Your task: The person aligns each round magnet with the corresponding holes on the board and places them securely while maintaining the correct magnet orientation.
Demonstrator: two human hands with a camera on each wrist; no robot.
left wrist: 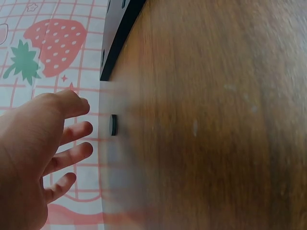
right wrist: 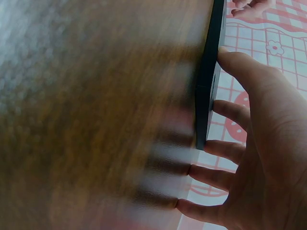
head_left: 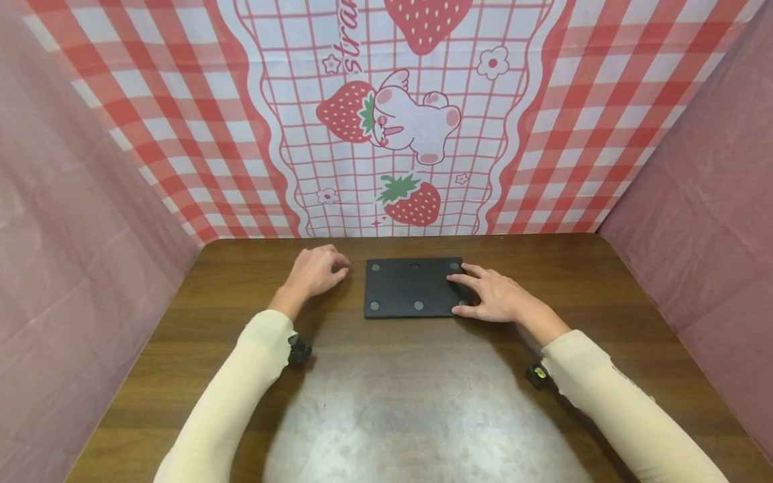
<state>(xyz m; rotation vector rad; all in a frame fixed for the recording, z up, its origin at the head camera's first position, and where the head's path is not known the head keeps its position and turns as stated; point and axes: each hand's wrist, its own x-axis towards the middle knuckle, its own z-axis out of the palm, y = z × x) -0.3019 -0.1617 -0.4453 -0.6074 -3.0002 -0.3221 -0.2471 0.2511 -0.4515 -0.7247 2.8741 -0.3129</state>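
Note:
A flat black rectangular board (head_left: pixel 407 288) lies on the table, with several round grey spots along its far and near edges. The spot at the middle of the far edge (head_left: pixel 415 266) looks darker than the others. My right hand (head_left: pixel 492 295) spreads its fingers over the board's right end; in the right wrist view its thumb and some fingertips touch the board (right wrist: pixel 206 96). Left of the board hovers my left hand (head_left: pixel 317 272), fingers loosely bent around nothing. Below its fingertips in the left wrist view, a small dark disc (left wrist: pixel 113 125) sits on the table, hidden in the head view.
The brown wooden table (head_left: pixel 386 389) reaches back to a red-and-white checked cloth (head_left: pixel 181 100) with strawberry prints. Pink cloth (head_left: pixel 66 235) hangs on both sides. A small black device (head_left: pixel 298 350) is on the left wrist, and another (head_left: pixel 535 376) is on the right.

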